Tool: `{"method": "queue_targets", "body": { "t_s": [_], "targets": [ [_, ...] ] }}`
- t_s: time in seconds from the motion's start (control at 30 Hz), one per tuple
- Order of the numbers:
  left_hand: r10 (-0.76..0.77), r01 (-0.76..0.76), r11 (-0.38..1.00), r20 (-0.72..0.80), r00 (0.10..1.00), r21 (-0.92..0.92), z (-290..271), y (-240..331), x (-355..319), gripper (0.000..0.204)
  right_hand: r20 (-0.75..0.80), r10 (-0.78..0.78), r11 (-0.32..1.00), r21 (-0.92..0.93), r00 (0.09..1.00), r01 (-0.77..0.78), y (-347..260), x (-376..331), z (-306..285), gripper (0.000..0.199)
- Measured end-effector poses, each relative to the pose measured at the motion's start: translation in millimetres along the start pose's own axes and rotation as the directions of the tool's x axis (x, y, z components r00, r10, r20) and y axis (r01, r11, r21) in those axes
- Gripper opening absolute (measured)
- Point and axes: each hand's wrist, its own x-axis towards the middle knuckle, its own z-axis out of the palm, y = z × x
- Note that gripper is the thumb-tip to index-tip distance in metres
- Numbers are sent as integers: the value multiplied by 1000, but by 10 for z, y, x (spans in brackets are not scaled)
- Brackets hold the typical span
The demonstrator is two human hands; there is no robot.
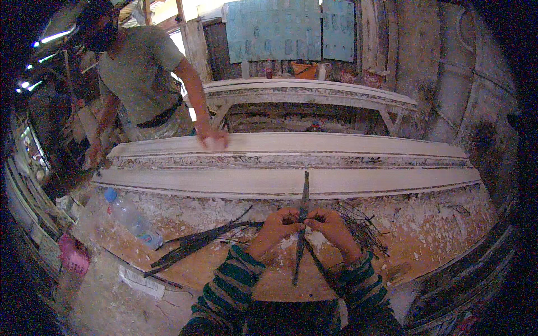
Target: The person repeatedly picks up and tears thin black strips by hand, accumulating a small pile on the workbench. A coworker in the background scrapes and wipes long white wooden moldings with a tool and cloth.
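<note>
A dark narrow strip is held upright in the view, near the middle of the work surface, and is gripped about midway along its length. It is pinched from one side by the thumb and fingers of the left hand and from the other by those of the right hand; the fingertips of both are clamped on it, close together. Its upper end is seen against the nearer of two long pale mouldings, and its lower end is pointed toward the body. A second dark strip is seen slanting down beside the right forearm.

To the left, a bundle of dark strips is spread on the board; to the right, thin dark strands are tangled beside the right hand. The board is crusted with white residue. A clear bottle with a blue cap is laid on its side at the left.

Beyond, the near moulding and the far moulding are set parallel, the far one being reached over by a co-worker's blurred hand. Farther back, another bench is placed beneath blue panels.
</note>
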Motion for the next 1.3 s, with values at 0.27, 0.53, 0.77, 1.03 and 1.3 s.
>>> {"method": "queue_targets", "body": {
  "t_s": [0.27,0.53,0.77,1.03,1.3],
  "targets": [
    [1,-1,1000,54,999,8,-46,-92,16,16,-72,60,995,-78,996,-65,42,2,17,9],
    [40,-41,999,38,998,28,-1,-37,-1,14,-75,-3,999,-45,997,-1,40,-11,30,9],
    [106,-108,990,26,994,86,7,-85,33,11,-89,2,994,-113,996,-12,-27,-29,35,12],
    [193,-189,965,-4,981,180,10,-142,35,10,-136,-129,963,-254,982,91,70,-8,89,15],
    [95,-99,987,35,995,128,7,-124,11,9,-139,-212,936,-312,967,160,9,-21,92,18]
  ]
}}
